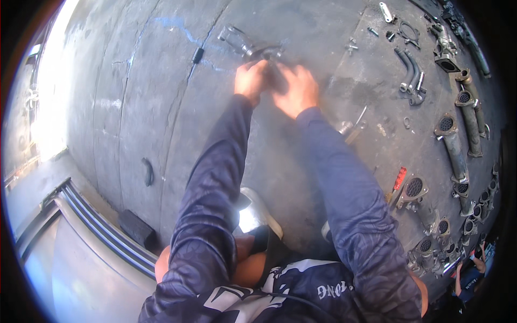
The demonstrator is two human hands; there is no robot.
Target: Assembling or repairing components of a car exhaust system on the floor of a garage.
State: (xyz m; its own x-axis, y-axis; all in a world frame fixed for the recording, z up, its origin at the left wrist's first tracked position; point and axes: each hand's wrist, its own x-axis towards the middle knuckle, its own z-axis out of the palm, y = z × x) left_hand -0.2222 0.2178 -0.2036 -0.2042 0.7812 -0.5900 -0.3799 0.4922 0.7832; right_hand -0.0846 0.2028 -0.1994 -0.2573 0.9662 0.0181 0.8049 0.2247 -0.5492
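Both my arms stretch forward over the grey concrete floor (215, 145). Between my hands is a metal engine part (237, 41), with a pale tubular end pointing to the far left and a dark flange-like piece nearer my fingers. My left hand (252, 81) is closed on its near left side. From the right, my right hand (295, 89) curls around the near end. Motion blur and smoke or dust smear the part and my fingertips, so its exact kind does not show. To the right of my right wrist lie a thin pointed tool (361, 116) and a small shiny piece (343, 127).
Several metal cooler tubes (455, 151) with honeycomb ends line the right side. Curved dark pipes (413, 70), a gasket (409, 33) and a red-handled tool (399, 178) lie there too. A black hose (148, 172) and silver panel (102, 264) are left. Another person (472, 274) is lower right.
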